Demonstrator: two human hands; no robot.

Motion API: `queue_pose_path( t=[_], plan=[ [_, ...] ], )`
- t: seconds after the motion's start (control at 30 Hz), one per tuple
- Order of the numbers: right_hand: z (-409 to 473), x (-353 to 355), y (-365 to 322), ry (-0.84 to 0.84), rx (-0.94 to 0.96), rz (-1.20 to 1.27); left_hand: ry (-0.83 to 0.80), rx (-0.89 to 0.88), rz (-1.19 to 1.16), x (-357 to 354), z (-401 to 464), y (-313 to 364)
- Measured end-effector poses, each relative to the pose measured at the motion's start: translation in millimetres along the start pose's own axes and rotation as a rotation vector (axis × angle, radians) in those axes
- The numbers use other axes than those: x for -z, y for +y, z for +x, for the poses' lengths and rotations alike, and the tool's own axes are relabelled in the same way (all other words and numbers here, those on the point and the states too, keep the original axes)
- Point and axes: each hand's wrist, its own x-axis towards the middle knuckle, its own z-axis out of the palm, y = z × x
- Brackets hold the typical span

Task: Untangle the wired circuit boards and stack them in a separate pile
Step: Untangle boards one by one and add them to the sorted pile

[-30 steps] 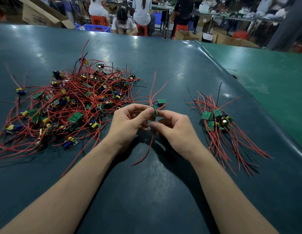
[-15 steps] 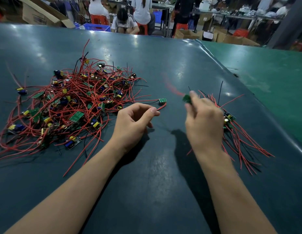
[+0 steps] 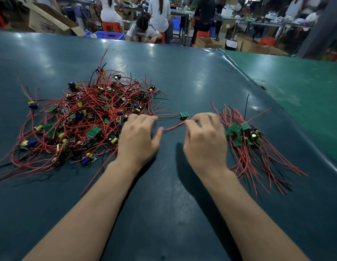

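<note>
While both hands hover mid-table (image 3: 182,204), tangled pile (image 3: 88,117) sits at 9 o'clock, sorted stack (image 3: 245,134) at 3. Loose board (image 3: 184,115) lies at 12 between them. Left hand (image 3: 139,140) grip relaxed, holding nothing. Right hand (image 3: 205,140) fingertips at red wire (image 3: 173,127); whether pinched, cannot tell. Workers, boxes beyond.

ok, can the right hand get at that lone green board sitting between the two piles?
Probably yes. The lone board lies on bare table just beyond the right hand, whose fingers already touch its red wire. Nothing lies over it; its wires trail back toward the tangled pile.
</note>
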Motion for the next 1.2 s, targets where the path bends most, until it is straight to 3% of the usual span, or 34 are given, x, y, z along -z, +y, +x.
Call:
queue_pose_path(
  t=[0.07,0.33,0.47,0.57,0.6,0.67,0.77,0.83,0.9,1.0,1.2],
  plan=[
    [-1,-7,-4,-0.041,0.017,0.077,-0.111,0.029,0.067,-6,3,2],
    [0,-25,28,-0.338,-0.096,0.204,-0.08,0.039,0.19,-10,4,6],
    [5,-35,30,-0.418,-0.055,0.198,0.142,-0.216,-0.046,0,-5,14],
    [8,-37,35,-0.28,-0.049,0.209,0.248,-0.31,-0.267,3,-9,24],
    [8,-37,36,-0.2,-0.111,0.283,0.285,-0.291,-0.345,4,-9,27],
    [11,-32,36,-0.07,-0.405,0.579,0.365,-0.242,-0.475,6,-12,32],
    [22,-20,30,0.02,-0.883,1.374,0.315,-0.254,-0.492,3,-18,34],
    [24,-16,29,-0.011,-0.924,1.613,0.086,-0.158,-0.564,-2,-20,37],
    [20,-12,23,-0.172,-0.834,1.583,-0.086,0.017,-0.739,-3,-16,39],
    [12,-12,14,-0.352,-0.776,1.559,-0.072,0.188,-0.895,-4,-7,35],
    [8,-12,9,-0.341,-0.84,1.697,-0.12,0.384,-1.132,-3,-2,26]
  ],
)
